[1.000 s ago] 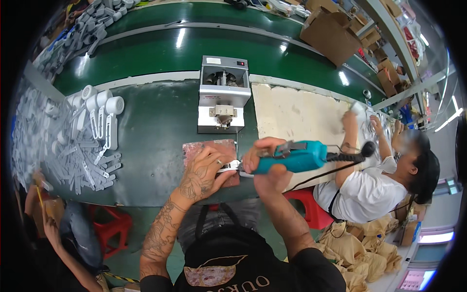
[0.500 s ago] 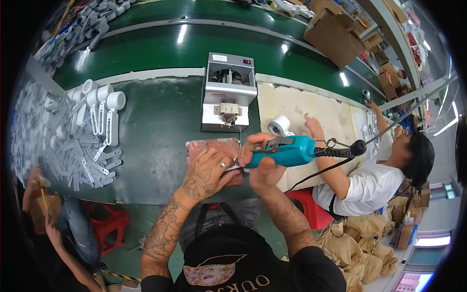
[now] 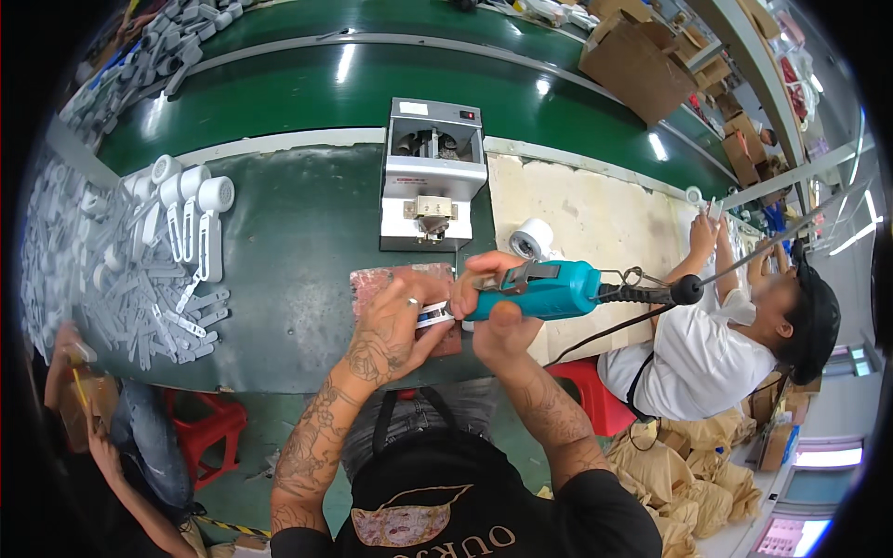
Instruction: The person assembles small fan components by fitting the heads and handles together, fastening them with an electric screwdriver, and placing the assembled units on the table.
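Note:
My right hand [image 3: 500, 337] is wrapped round a teal electric screwdriver [image 3: 558, 293], which lies level with its tip toward the left. Its cord runs off to the right. My left hand [image 3: 383, 325] is closed on a small white plastic part [image 3: 434, 316] with something dark and bluish inside. The screwdriver's tip meets this part or stops just short of it; my right fingers hide which. Under both the part and my left hand lies a worn reddish block [image 3: 368, 281] on the dark green worktop.
A silver machine [image 3: 433, 177] stands beyond my hands. Right of it, a white round fan head [image 3: 531, 239] lies on a beige sheet [image 3: 595, 205]. Grey handle pieces [image 3: 158, 321] and white fan bodies [image 3: 212, 232] pile up at left. A co-worker [image 3: 712, 358] sits at right.
My left hand has shifted slightly, and the white part now shows between my fingers. The co-worker's hand has drawn away from beside the fan head toward the far right.

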Available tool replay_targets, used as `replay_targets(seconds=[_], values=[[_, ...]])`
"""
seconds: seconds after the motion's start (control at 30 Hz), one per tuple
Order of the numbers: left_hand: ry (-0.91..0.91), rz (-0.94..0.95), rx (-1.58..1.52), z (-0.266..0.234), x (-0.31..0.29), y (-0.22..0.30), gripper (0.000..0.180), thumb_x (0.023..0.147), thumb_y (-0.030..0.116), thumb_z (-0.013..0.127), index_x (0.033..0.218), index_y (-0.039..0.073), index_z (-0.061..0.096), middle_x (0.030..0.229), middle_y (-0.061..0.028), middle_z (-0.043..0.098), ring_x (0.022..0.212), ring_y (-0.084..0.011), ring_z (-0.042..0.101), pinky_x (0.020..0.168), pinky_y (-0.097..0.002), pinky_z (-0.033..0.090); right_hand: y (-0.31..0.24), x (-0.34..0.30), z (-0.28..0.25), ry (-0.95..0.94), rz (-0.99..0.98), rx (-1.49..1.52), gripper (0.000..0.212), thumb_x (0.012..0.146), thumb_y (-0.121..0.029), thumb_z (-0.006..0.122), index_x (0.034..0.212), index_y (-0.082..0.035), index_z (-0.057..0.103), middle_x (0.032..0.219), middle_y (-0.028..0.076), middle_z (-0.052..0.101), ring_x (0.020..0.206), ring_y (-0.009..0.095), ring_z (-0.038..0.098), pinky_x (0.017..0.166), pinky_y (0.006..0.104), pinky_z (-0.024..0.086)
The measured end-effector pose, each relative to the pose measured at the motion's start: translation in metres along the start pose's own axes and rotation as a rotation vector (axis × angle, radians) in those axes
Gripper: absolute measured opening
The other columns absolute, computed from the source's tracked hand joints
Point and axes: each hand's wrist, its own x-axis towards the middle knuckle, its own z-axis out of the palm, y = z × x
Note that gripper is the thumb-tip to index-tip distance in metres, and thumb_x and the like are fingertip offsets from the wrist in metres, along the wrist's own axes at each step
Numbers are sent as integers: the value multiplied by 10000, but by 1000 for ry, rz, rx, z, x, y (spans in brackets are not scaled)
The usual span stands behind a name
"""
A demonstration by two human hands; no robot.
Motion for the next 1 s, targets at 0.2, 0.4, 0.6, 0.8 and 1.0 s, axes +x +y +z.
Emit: replay_targets(seconds=[0.2,0.4,0.6,0.8,1.0], values=[[-24,-24,110,-3,-1,5,223,841,205,751,992,56,681,925,-86,635,896,-319,579,787,-415,502,-14,13,9,91,-41,22,740,843,-731,629,1053,-32,502,678,42,512,553,150,505,536,313,450],[-105,-57,46,-10,8,0,266,851,285,750,956,46,696,947,-95,628,959,-308,568,851,-428,482,-17,50,13,126,-52,79,665,838,-681,688,987,-59,505,682,49,511,584,170,522,535,319,445],[-132,52,278,-9,2,-8,379,881,388,717,1109,85,710,1056,-76,612,1045,-289,562,925,-406,475,18,89,17,56,-100,34,649,901,-579,691,1125,15,557,735,61,561,649,171,559,592,317,477],[-84,-34,260,-7,1,-7,402,912,395,684,1246,172,663,1066,-62,608,1040,-261,567,929,-402,475,43,95,22,-52,-68,-66,455,961,-420,698,1062,1,559,761,52,586,661,151,571,613,297,489],[-75,-47,256,-4,2,-6,395,908,378,692,1236,159,668,1058,-65,607,1032,-270,566,916,-406,476,38,94,19,-80,-22,-47,425,989,-406,661,1049,2,558,768,59,591,658,143,568,610,294,487]])
